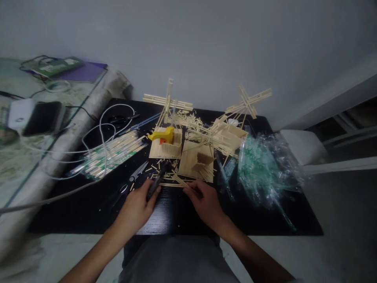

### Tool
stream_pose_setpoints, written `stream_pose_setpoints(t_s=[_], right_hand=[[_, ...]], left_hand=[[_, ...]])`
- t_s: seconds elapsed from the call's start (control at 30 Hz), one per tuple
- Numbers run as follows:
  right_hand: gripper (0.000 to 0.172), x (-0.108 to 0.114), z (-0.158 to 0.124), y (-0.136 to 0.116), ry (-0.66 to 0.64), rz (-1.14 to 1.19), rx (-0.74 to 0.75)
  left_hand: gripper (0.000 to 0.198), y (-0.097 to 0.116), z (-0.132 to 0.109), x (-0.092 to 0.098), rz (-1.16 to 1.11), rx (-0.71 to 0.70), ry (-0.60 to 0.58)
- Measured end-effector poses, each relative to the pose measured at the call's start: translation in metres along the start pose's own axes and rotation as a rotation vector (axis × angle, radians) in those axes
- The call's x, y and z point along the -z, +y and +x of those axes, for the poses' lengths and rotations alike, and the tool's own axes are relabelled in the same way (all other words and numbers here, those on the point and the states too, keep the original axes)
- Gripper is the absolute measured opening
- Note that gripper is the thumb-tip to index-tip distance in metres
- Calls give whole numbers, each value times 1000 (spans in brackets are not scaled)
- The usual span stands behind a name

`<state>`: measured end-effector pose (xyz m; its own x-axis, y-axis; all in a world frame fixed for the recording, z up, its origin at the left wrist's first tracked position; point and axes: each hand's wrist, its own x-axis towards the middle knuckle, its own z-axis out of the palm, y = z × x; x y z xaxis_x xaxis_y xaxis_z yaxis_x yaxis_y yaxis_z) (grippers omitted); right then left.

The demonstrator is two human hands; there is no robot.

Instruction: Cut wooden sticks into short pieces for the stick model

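My left hand [139, 202] is closed around a dark, long tool [158, 181] that is too blurred to name; it slants up and to the right. Pinched in my right hand [204, 198] is a short piece of pale wooden sticks [180, 181], its free end toward the tool. Between the hands, long thin sticks [169, 184] lie on the black table. Beyond them are two flat wooden bases, one with a small open box [204, 158], the other with a box [172, 149] and a yellow tool with an orange part [163, 135] resting at it.
Two stick-built crosses [168, 103] [247, 102] stand at the back. Scissors [138, 171] and bagged sticks [110, 155] lie left, with white cables [101, 129] over them. Crumpled clear plastic [265, 169] covers the right side of the black table [176, 220].
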<state>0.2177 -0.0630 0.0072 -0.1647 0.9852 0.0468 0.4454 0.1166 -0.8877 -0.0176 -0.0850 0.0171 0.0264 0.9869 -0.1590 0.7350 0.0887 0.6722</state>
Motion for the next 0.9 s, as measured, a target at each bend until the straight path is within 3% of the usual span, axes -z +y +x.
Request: stream_pose_setpoints(t_s=[0.1, 0.17, 0.3, 0.47, 0.9], right_hand=[[15, 0, -1, 0, 6, 12, -17], [14, -1, -1, -2, 4, 28, -22], [17, -3, 0, -5, -5, 36, -17], [15, -2, 0, -4, -2, 37, -25], [14, -1, -3, 0, 17, 14, -46]], left_hand=[[38, 2, 1, 7, -192, -9, 85], [35, 7, -1, 6, -215, -36, 68], [21, 13, -4, 1, -133, -125, -103], [18, 6, -1, 2, -16, -108, 38], [14, 4, -2, -7, 158, -78, -146]])
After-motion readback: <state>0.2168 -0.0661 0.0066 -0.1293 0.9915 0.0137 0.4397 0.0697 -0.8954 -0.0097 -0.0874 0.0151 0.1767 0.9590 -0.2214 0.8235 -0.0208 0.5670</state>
